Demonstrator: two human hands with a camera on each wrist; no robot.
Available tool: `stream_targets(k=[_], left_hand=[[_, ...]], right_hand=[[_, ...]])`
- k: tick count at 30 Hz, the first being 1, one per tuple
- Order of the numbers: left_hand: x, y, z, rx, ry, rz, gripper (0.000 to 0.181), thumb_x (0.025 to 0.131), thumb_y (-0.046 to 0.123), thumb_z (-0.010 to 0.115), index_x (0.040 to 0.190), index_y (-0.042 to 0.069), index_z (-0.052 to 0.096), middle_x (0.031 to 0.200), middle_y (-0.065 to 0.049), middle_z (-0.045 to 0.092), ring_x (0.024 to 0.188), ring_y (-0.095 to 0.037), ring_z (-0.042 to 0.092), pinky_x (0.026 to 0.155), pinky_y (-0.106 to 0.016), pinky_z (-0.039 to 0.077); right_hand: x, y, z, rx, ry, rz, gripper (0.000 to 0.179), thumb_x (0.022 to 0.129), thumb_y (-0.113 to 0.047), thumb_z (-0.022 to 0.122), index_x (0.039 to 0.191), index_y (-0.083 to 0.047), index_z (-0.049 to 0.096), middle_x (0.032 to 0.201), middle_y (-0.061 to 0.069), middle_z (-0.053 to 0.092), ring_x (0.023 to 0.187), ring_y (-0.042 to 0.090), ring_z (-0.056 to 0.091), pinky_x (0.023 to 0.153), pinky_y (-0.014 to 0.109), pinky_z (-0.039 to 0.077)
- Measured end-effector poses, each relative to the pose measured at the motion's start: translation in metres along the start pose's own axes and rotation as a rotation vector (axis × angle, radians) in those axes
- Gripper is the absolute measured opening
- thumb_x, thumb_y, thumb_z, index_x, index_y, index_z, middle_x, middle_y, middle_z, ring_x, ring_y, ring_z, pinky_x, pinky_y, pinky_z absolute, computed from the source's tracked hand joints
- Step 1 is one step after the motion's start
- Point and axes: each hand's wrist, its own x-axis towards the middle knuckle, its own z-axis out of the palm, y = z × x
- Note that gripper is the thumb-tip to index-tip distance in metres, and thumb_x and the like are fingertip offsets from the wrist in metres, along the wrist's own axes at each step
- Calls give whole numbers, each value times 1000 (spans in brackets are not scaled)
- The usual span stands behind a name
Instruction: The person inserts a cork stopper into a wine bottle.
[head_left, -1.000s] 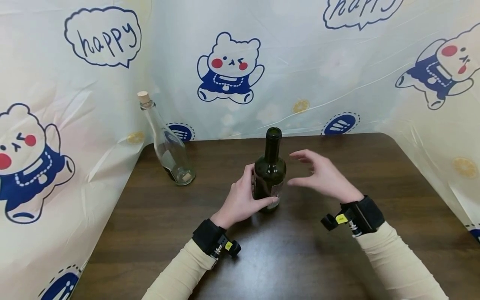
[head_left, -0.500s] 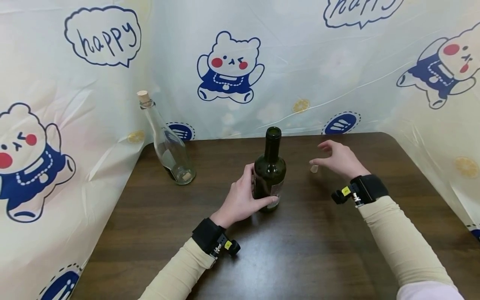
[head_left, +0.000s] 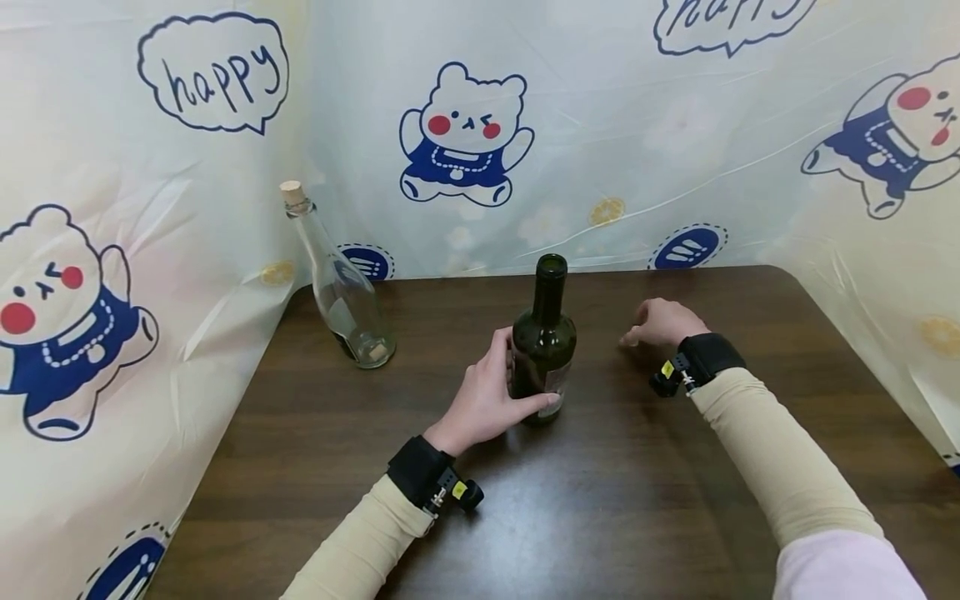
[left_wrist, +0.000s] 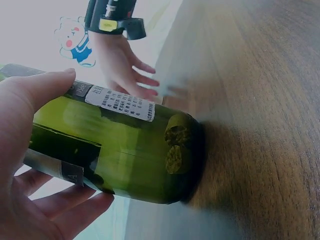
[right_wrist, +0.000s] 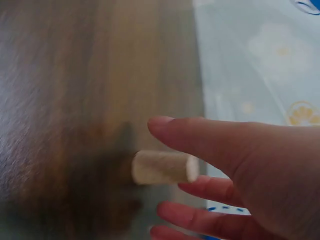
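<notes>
Between the right hand's [right_wrist: 265, 167] spread thumb and fingers [right_wrist: 187, 215] sits a pale cork [right_wrist: 162, 167].

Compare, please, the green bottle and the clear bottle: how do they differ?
The green bottle has an open mouth; the clear bottle has a cork in its mouth. The left hand holds the green bottle, while no hand touches the clear bottle. Both have narrow necks and stand on the table.
</notes>
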Motion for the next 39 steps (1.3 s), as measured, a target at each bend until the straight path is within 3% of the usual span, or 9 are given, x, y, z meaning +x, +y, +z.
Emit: stream_targets(k=[5,9,12,16,21,27,31,35,39], left_hand=[[0,0,1,-1,0,-3,91,81,49,81,152,25,30,136,1,62,115,-19,68,92,-43,57],[-1,0,0,-4,6,6,91,81,50,81,151,24,30,137,0,61,116,-20,67,93,-43,57],[-1,-1,1,-4,7,7,91,81,51,80,151,23,30,138,-1,61,117,-20,67,94,-44,57],[-2,-2,1,-5,2,6,91,81,51,80,152,24,30,138,-1,61,118,-20,67,94,-44,57],[-3,-3,1,-16,5,14,90,82,51,79,152,25,29,139,-1,60,119,-20,66,95,-44,57],[-3,-4,1,-20,5,23,92,82,52,79,153,25,28,138,-1,61,118,-19,67,94,-43,57],[-2,-3,1,-22,0,22,92,82,51,79,153,26,28,138,0,61,116,-19,67,93,-43,57],[-1,-1,1,-26,3,23,91,82,51,79,153,25,28,137,-1,62,115,-19,68,92,-45,58],[-1,-1,1,-22,3,20,90,82,50,79,153,25,28,137,-2,62,117,-20,68,93,-44,57]], right_hand=[[6,9,12,-13,28,16,41,88,-34,74,109,0,65,94,15,64,89,32,56,72,42,46],[8,9,18,-16,68,-19,27,90,-26,71,100,-2,66,82,11,60,80,30,56,65,39,43],[8,8,18,-24,82,-33,24,91,-24,69,100,-2,64,82,12,60,80,30,57,66,40,45],[4,-4,13,-4,117,-49,29,93,-24,67,109,-1,59,95,17,63,86,33,58,72,44,49],[-13,-38,-4,141,206,-132,35,94,-17,66,122,4,62,107,21,65,92,34,60,78,46,50],[-43,-83,-31,309,359,-265,30,93,-21,73,116,-3,75,112,18,73,101,32,65,86,47,51],[-67,-110,-50,442,446,-320,36,89,-28,78,120,-9,75,119,11,73,105,26,68,90,42,53],[-93,-133,-67,604,497,-357,44,85,-36,81,122,-13,76,112,1,75,98,19,69,84,31,50],[-113,-150,-78,765,489,-420,43,82,-32,84,120,-13,76,104,-3,77,95,18,70,82,29,49]])
